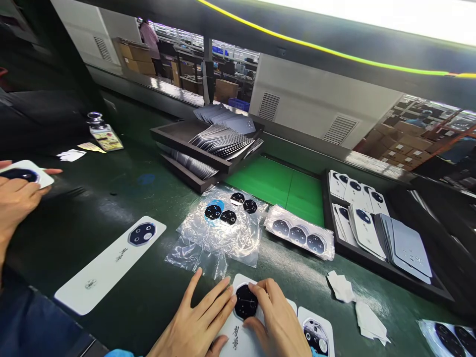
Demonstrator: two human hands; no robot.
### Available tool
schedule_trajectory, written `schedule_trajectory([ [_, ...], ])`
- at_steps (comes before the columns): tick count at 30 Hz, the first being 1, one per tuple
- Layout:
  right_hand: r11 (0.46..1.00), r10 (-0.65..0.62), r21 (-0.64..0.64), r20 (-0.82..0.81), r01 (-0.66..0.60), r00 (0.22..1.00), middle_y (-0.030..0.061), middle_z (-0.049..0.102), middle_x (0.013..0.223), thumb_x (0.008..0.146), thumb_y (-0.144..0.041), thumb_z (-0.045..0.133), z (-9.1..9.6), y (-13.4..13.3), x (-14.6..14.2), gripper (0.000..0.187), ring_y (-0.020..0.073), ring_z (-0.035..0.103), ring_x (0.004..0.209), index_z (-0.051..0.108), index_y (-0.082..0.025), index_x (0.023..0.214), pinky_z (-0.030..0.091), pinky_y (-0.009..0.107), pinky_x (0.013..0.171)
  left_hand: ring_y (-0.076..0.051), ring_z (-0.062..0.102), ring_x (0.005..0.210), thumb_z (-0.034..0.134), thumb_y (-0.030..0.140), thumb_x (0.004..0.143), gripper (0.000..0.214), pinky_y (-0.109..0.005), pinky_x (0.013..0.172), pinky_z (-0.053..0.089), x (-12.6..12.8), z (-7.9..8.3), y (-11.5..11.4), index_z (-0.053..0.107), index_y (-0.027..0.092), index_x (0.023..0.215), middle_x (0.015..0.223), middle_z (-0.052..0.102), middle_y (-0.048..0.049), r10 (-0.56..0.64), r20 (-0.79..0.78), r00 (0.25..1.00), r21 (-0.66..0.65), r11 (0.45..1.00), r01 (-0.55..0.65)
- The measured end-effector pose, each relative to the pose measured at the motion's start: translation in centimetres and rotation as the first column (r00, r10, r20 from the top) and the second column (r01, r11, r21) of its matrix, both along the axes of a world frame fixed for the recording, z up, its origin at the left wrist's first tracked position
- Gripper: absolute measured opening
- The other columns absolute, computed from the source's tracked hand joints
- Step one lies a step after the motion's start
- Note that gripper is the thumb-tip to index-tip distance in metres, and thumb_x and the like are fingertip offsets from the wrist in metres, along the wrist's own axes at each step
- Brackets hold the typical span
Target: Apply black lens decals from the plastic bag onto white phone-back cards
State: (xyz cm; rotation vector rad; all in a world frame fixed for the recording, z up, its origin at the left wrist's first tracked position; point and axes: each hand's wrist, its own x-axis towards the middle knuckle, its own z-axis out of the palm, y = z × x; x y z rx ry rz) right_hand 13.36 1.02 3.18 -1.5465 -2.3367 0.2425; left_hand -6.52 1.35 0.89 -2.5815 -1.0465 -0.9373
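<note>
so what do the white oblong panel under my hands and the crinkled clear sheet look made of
White oblong panel: perhaps plastic or glass, satin; flat, even surface. Crinkled clear sheet: likely thin plastic film, glossy; bright highlights along its creases.

Blown-out white light [409, 17] at upper right, glare on crinkled plastic [234, 243], dim upper left, stretched edges

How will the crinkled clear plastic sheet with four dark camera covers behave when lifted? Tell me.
The clear plastic sheet is probably floppy, since it lies crinkled. It looks thin and see-through, so it should be light. The dark camera covers would likely slide if it tilted, as nothing visible fastens them.
</note>
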Motion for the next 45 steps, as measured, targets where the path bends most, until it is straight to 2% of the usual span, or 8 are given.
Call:
schedule_trajectory([
  [5,0.999,0.029,0.031,-0.051,-0.028,0.998,0.0042,0.061,0.106,0.067,0.007,0.052,-0.5,-0.6,0.2,0.067,0.02,0.062,0.093,0.043,-0.024,0.125,0.057,0.029,0.073,-0.018,0.055,0.12,0.042,0.036,0.102,0.034,-0.048,0.123,0.003,0.1,0.1,0.1,0.069,0.017,0.109,0.113,0.072,-0.0015,0.007,0.014,1.0,0.017,1.0,-0.007],
  [10,0.995,0.041,0.097,-0.165,-0.025,0.985,0.0059,0.063,0.108,0.076,0.003,0.047,-0.4,-1.0,0.1,0.055,0.0194,0.063,0.098,0.044,-0.023,0.124,0.056,0.029,0.083,-0.019,0.055,0.121,0.041,0.036,0.102,0.035,-0.05,0.122,0.004,0.1,0.1,0.1,0.069,0.016,0.107,0.112,0.072,-0.0025,0.007,0.024,1.0,0.019,1.0,-0.007],
  [14,0.992,0.033,0.123,-0.267,0.0,0.963,0.0039,0.066,0.101,0.08,0.0,0.043,-0.1,-1.2,0.4,0.047,0.0182,0.065,0.095,0.047,-0.025,0.12,0.056,0.027,0.082,-0.02,0.055,0.121,0.044,0.035,0.101,0.032,-0.05,0.122,0.006,0.2,0.2,0.0,0.07,0.017,0.104,0.111,0.072,-0.0025,0.004,0.047,0.999,0.015,1.0,-0.005],
  [24,0.998,-0.057,-0.001,-0.378,0.061,0.924,0.0029,0.069,0.1,0.089,-0.006,0.035,0.5,-1.3,0.8,0.037,0.0148,0.068,0.094,0.055,-0.026,0.114,0.055,0.023,0.081,-0.019,0.053,0.125,0.047,0.037,0.099,0.033,-0.047,0.123,0.003,0.5,0.4,-0.3,0.065,0.017,0.119,0.119,0.069,-0.0005,0.024,0.036,0.999,-0.059,0.998,-0.022],
  [31,0.994,-0.094,-0.094,-0.381,0.062,0.92,0.0041,0.071,0.104,0.089,-0.008,0.034,0.4,-1.4,1.2,0.035,0.0151,0.069,0.096,0.057,-0.024,0.109,0.054,0.024,0.082,-0.02,0.052,0.126,0.045,0.036,0.1,0.033,-0.049,0.122,0.003,0.5,0.3,-0.3,0.066,0.018,0.118,0.119,0.07,-0.0006,0.03,0.06,0.998,-0.059,0.998,-0.026],
  [37,0.994,-0.084,-0.101,-0.401,0.047,0.912,0.0037,0.067,0.121,0.093,-0.008,0.031,0.6,-1.6,1.3,0.031,0.0133,0.064,0.11,0.051,-0.025,0.111,0.05,0.022,0.09,-0.02,0.05,0.127,0.045,0.036,0.099,0.033,-0.048,0.122,0.002,0.5,0.5,-0.4,0.065,0.018,0.119,0.118,0.07,0.0001,0.033,0.06,0.998,-0.051,0.998,-0.03],
  [41,0.998,-0.053,0.001,-0.301,0.056,0.952,0.0033,0.065,0.107,0.09,-0.005,0.032,1.1,-1.8,1.7,0.037,0.0133,0.066,0.093,0.047,-0.026,0.115,0.053,0.021,0.078,-0.02,0.051,0.126,0.045,0.038,0.099,0.034,-0.048,0.122,0.002,0.5,0.4,-0.4,0.064,0.02,0.121,0.118,0.07,0.0007,0.051,0.042,0.998,-0.062,0.997,-0.048],
  [45,0.993,0.005,0.121,-0.022,-0.003,1.0,0.0052,0.059,0.097,0.072,0.003,0.036,0.5,-2.2,2.5,0.054,0.0174,0.062,0.082,0.052,-0.023,0.117,0.053,0.025,0.066,-0.019,0.052,0.126,0.046,0.038,0.099,0.034,-0.047,0.123,0.002,0.5,0.3,-0.6,0.066,0.019,0.119,0.119,0.07,0.0009,0.05,0.069,0.996,-0.07,0.997,-0.045],
])
